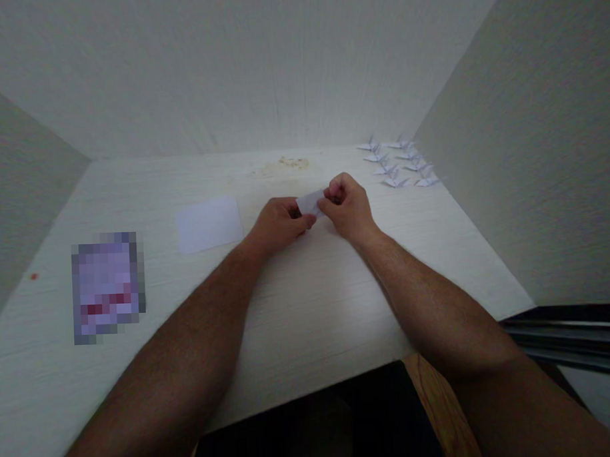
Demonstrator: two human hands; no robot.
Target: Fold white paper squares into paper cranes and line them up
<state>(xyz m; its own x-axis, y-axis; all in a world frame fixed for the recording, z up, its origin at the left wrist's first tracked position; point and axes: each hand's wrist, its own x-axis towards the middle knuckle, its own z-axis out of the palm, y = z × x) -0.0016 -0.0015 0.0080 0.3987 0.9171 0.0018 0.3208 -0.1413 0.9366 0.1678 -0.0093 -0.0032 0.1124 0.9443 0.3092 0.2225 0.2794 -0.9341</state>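
Note:
A small folded piece of white paper (pixel 310 202) is held between both my hands over the middle of the white table (pixel 298 309). My left hand (pixel 279 224) pinches its left end with fingers curled. My right hand (pixel 348 207) is closed on its right end, thumb and fingers pressed together. The part of the paper inside my fingers is hidden.
A flat white sheet (pixel 208 223) lies left of my hands. Several folded paper cranes (pixel 399 162) stand in rows at the back right near the wall. A blurred-out rectangular thing (pixel 107 286) lies at the left. A brownish stain (pixel 289 164) marks the far table. Walls enclose three sides.

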